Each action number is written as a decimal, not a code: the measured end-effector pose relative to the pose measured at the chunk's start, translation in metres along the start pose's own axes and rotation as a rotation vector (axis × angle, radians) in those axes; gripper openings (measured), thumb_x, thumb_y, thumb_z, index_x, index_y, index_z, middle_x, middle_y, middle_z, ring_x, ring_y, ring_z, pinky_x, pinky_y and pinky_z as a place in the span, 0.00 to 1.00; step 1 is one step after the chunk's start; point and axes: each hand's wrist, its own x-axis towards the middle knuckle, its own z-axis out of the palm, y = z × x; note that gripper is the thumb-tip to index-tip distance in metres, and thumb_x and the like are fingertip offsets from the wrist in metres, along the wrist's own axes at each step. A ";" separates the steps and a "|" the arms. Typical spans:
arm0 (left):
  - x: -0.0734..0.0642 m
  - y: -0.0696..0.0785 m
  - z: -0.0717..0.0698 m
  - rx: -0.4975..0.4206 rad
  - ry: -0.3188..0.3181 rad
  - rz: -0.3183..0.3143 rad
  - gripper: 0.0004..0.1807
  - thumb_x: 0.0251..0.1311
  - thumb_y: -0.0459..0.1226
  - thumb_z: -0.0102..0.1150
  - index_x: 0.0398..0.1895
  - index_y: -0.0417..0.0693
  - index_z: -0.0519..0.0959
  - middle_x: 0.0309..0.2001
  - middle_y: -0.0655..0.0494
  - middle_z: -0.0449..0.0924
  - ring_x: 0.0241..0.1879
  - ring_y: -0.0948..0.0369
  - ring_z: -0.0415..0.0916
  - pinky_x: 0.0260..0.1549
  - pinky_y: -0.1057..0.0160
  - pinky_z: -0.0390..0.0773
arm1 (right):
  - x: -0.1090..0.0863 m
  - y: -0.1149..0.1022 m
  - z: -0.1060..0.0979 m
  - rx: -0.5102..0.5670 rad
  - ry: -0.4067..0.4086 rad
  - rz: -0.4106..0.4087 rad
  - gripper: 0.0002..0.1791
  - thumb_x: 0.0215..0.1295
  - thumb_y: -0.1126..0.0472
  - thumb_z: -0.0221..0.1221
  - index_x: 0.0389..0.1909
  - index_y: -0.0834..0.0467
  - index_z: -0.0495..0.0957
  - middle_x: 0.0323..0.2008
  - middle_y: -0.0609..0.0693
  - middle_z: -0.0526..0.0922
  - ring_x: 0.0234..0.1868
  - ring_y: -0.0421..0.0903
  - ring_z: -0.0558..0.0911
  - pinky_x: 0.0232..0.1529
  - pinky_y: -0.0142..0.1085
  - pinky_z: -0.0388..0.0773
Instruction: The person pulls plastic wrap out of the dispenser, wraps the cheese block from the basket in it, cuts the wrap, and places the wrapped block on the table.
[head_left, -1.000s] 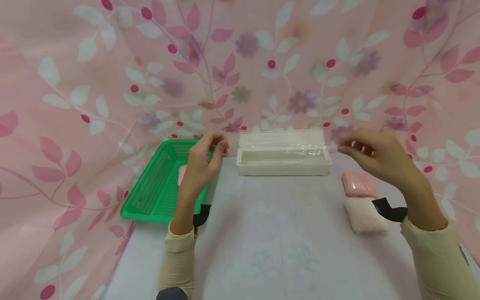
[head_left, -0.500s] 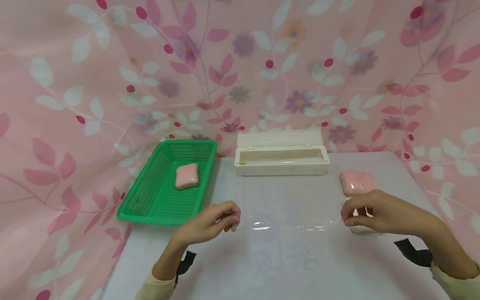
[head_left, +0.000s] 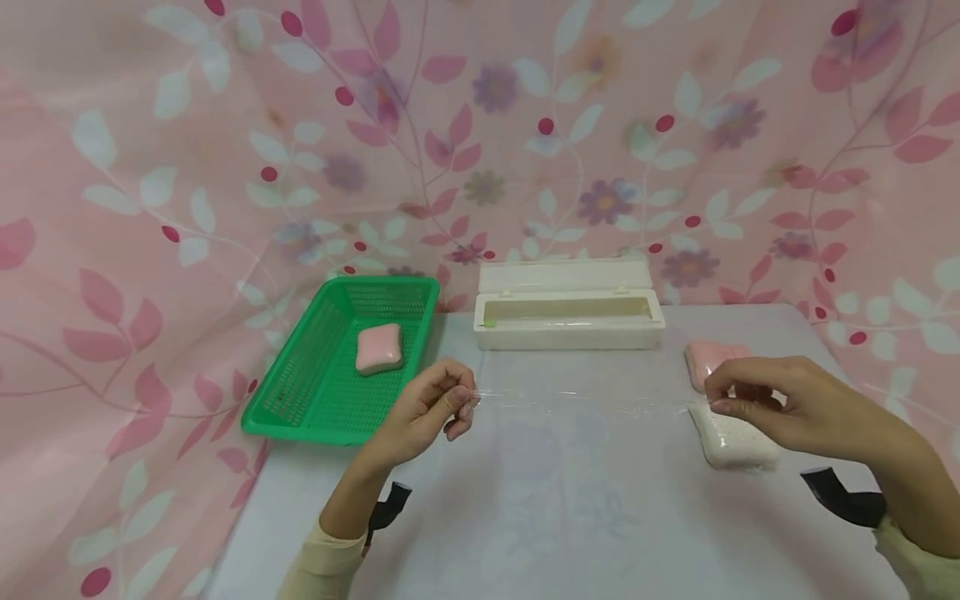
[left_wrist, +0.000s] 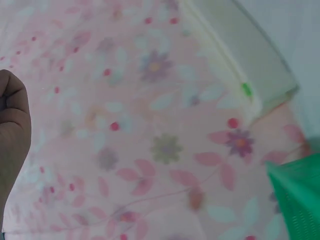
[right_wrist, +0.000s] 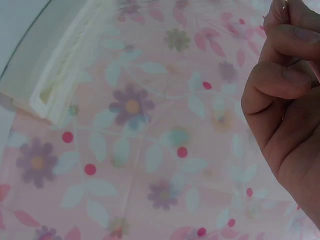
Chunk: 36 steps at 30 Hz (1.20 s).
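Note:
A sheet of clear cling film (head_left: pixel 562 402) is stretched between my two hands above the table, seen mostly by its glints. My left hand (head_left: pixel 429 415) pinches one end between thumb and fingers, to the right of the green basket. At the other end my right hand (head_left: pixel 798 410) pinches the film, over the two bars on the right. Of these, the pink soap bar (head_left: pixel 703 362) lies behind, partly covered by the hand, and the white soap bar (head_left: pixel 735 440) in front; both look glossy. The white cling film box (head_left: pixel 568 337) stands with its lid up at the back.
The green plastic basket (head_left: pixel 303 431) stands on the left, with another pink soap bar (head_left: pixel 378 348) inside. A pink floral cloth (head_left: pixel 480 150) hangs behind the white-covered table (head_left: pixel 525 517).
Both hands have come from beside the box back toward the front of the table, drawing the film along, then risen slightly. The basket's soap bar and the white bar show more fully.

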 end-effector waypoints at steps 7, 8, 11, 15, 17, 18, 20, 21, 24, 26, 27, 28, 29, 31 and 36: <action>0.004 0.031 -0.001 0.126 -0.112 0.178 0.05 0.75 0.29 0.39 0.42 0.34 0.63 0.39 0.45 0.63 0.27 0.57 0.68 0.25 0.63 0.71 | 0.019 -0.023 -0.011 0.076 0.049 -0.148 0.03 0.66 0.67 0.63 0.38 0.58 0.79 0.30 0.40 0.76 0.26 0.30 0.68 0.22 0.23 0.63; 0.004 0.035 0.000 0.146 -0.100 0.193 0.05 0.75 0.30 0.39 0.41 0.34 0.63 0.40 0.44 0.62 0.28 0.57 0.69 0.25 0.63 0.71 | 0.022 -0.027 -0.010 0.098 0.064 -0.174 0.02 0.67 0.65 0.62 0.37 0.60 0.79 0.30 0.41 0.76 0.27 0.30 0.68 0.22 0.23 0.63; 0.004 0.044 0.003 0.201 -0.051 0.239 0.07 0.75 0.32 0.39 0.40 0.33 0.63 0.42 0.43 0.64 0.30 0.57 0.69 0.24 0.62 0.69 | 0.031 -0.039 -0.010 0.136 0.117 -0.253 0.06 0.69 0.64 0.60 0.35 0.65 0.78 0.30 0.46 0.76 0.27 0.32 0.68 0.22 0.22 0.61; 0.007 0.058 0.008 0.206 -0.029 0.312 0.09 0.76 0.31 0.38 0.38 0.31 0.62 0.41 0.43 0.68 0.31 0.57 0.71 0.24 0.63 0.71 | 0.037 -0.053 -0.014 0.123 0.178 -0.299 0.10 0.70 0.63 0.59 0.33 0.67 0.78 0.31 0.50 0.77 0.28 0.32 0.69 0.23 0.21 0.60; 0.010 0.064 0.010 0.191 -0.026 0.355 0.08 0.75 0.30 0.38 0.39 0.30 0.62 0.40 0.42 0.69 0.32 0.55 0.73 0.24 0.63 0.73 | 0.038 -0.058 -0.016 0.127 0.193 -0.311 0.10 0.70 0.63 0.59 0.32 0.68 0.78 0.30 0.50 0.77 0.28 0.32 0.69 0.23 0.20 0.60; 0.011 0.068 0.010 0.184 -0.025 0.378 0.08 0.75 0.30 0.38 0.39 0.29 0.62 0.40 0.42 0.70 0.33 0.55 0.73 0.25 0.63 0.74 | 0.037 -0.060 -0.018 0.125 0.195 -0.309 0.10 0.69 0.63 0.60 0.32 0.67 0.78 0.30 0.50 0.77 0.28 0.32 0.69 0.22 0.20 0.60; 0.011 0.073 0.011 0.172 -0.022 0.409 0.08 0.75 0.29 0.39 0.40 0.29 0.62 0.41 0.40 0.70 0.33 0.53 0.74 0.25 0.63 0.74 | 0.035 -0.063 -0.020 0.125 0.193 -0.307 0.09 0.69 0.64 0.60 0.32 0.67 0.78 0.30 0.50 0.78 0.29 0.32 0.70 0.22 0.20 0.60; 0.011 0.076 0.011 0.168 -0.026 0.417 0.07 0.75 0.29 0.39 0.40 0.29 0.62 0.41 0.40 0.70 0.34 0.53 0.75 0.25 0.63 0.74 | 0.034 -0.064 -0.021 0.106 0.190 -0.301 0.09 0.69 0.63 0.60 0.32 0.67 0.79 0.30 0.49 0.78 0.29 0.32 0.71 0.23 0.20 0.60; 0.011 0.079 0.012 0.178 -0.048 0.398 0.07 0.75 0.29 0.39 0.39 0.30 0.63 0.41 0.40 0.70 0.35 0.52 0.74 0.26 0.63 0.74 | 0.027 -0.065 -0.023 -0.003 0.156 -0.244 0.10 0.71 0.59 0.59 0.34 0.63 0.80 0.32 0.45 0.79 0.30 0.29 0.72 0.23 0.19 0.61; 0.010 0.079 0.012 0.193 -0.070 0.348 0.07 0.75 0.29 0.40 0.39 0.31 0.64 0.40 0.41 0.70 0.36 0.53 0.74 0.27 0.63 0.74 | 0.022 -0.062 -0.023 -0.087 0.121 -0.200 0.11 0.73 0.56 0.56 0.36 0.60 0.80 0.33 0.41 0.78 0.32 0.27 0.72 0.24 0.18 0.62; 0.008 0.078 0.013 0.202 -0.086 0.317 0.07 0.75 0.29 0.40 0.39 0.31 0.64 0.40 0.42 0.71 0.37 0.54 0.73 0.28 0.63 0.74 | 0.020 -0.059 -0.021 -0.120 0.104 -0.180 0.11 0.73 0.54 0.56 0.36 0.58 0.80 0.33 0.40 0.78 0.32 0.27 0.71 0.25 0.18 0.63; 0.007 0.076 0.013 0.216 -0.102 0.283 0.06 0.74 0.29 0.41 0.39 0.32 0.65 0.40 0.43 0.71 0.37 0.55 0.73 0.28 0.63 0.74 | 0.016 -0.055 -0.019 -0.139 0.086 -0.158 0.11 0.73 0.53 0.55 0.37 0.56 0.79 0.32 0.38 0.77 0.31 0.26 0.71 0.25 0.18 0.63; 0.005 0.074 0.013 0.230 -0.122 0.248 0.05 0.74 0.29 0.42 0.40 0.33 0.67 0.39 0.44 0.72 0.37 0.56 0.73 0.29 0.63 0.74 | 0.012 -0.051 -0.016 -0.152 0.064 -0.133 0.11 0.73 0.52 0.55 0.37 0.54 0.79 0.32 0.36 0.76 0.30 0.25 0.70 0.25 0.18 0.63; -0.001 0.066 0.012 0.253 -0.173 0.183 0.02 0.73 0.27 0.45 0.41 0.36 0.69 0.39 0.47 0.74 0.37 0.58 0.74 0.30 0.64 0.76 | 0.003 -0.042 -0.010 -0.119 0.014 -0.085 0.03 0.70 0.56 0.60 0.39 0.51 0.78 0.32 0.34 0.76 0.29 0.25 0.69 0.25 0.18 0.63; -0.019 0.039 0.020 0.267 -0.349 -0.008 0.07 0.69 0.25 0.51 0.42 0.45 0.72 0.38 0.54 0.78 0.38 0.64 0.78 0.37 0.66 0.80 | -0.024 -0.027 0.012 -0.020 -0.155 0.062 0.22 0.54 0.69 0.70 0.42 0.42 0.76 0.33 0.30 0.76 0.26 0.26 0.70 0.24 0.18 0.64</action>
